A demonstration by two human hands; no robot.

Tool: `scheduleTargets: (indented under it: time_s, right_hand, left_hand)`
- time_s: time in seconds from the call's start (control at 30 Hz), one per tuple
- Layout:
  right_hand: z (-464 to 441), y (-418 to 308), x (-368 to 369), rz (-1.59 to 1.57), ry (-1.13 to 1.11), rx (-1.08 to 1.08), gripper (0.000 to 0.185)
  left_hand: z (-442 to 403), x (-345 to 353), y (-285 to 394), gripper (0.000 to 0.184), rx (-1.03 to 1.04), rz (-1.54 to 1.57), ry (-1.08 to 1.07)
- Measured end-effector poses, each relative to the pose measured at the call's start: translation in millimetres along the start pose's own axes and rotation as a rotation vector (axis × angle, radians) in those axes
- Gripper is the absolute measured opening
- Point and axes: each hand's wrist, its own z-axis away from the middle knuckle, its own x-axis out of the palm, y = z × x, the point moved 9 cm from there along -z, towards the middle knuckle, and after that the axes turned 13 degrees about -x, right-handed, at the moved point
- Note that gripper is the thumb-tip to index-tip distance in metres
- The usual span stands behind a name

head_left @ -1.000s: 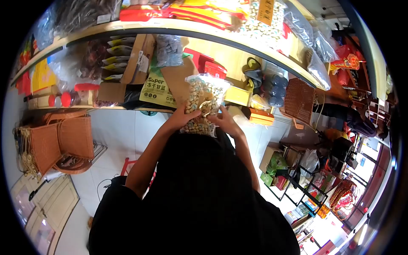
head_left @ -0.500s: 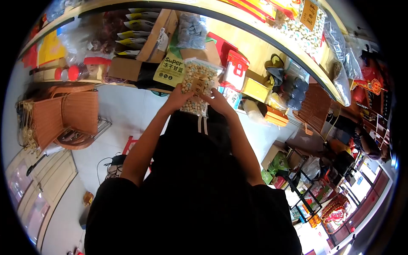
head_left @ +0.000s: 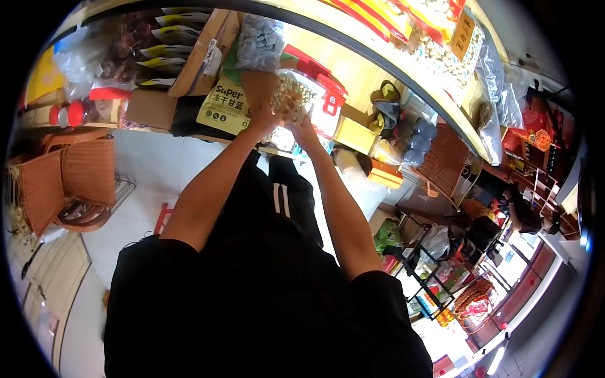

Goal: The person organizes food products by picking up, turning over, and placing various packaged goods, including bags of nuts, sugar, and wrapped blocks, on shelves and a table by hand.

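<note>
A clear bag of pale round pieces (head_left: 294,90) is held over the front of the lower shelf. My left hand (head_left: 266,118) closes on its left side, and my right hand (head_left: 302,129) grips its lower right. Left of the bag lies a green and yellow "Super" packet (head_left: 225,108). A red and white packet (head_left: 330,104) sits just to the right, partly behind the bag. Behind my left hand is brown cardboard (head_left: 257,85), and a bag of grey-blue pieces (head_left: 260,43) lies farther back.
An upper shelf edge (head_left: 378,53) curves above my hands, with a large bag of pale pieces (head_left: 441,53) on it. A yellow box (head_left: 354,134) stands to the right. Wicker chairs (head_left: 88,173) are at left. A person (head_left: 523,211) is far right.
Both hands have moved the bag forward, away from my body and farther over the shelf. The view has shifted, and more of my legs shows. Both hands keep hold of the bag.
</note>
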Motion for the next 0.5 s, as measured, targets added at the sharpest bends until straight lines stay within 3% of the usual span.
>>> scheduleTargets:
  time_s: [0.03,0.13,0.23,0.33,0.4,0.5]
  right_hand:
    - [-7,-6,-2,-0.05,0.017,-0.123,0.069]
    - [-20,-10,-10,-0.225,0.046,-0.097,0.065]
    - [-30,-27,-6,-0.199,-0.02,-0.137,0.062]
    - [-25,-16,-4,0.02,0.042,-0.172,0.078]
    - [-18,-21,-7,0.123,0.039,-0.157,0.09]
    - [-4,-22,-14,0.279,0.095,-0.188,0.087]
  left_hand:
    - [-6,-2,5,0.083,0.049,-0.006,0.06]
    - [-29,4,5,0.075,0.065,0.02,-0.08]
    - [-58,16,-2,0.075,0.069,0.104,-0.171]
    - [-69,23,-5,0.083,0.121,-0.024,-0.132]
    - [-39,11,27,0.091,0.346,0.003,-0.066]
    - [-31,11,31,0.096,0.279,0.004,-0.031]
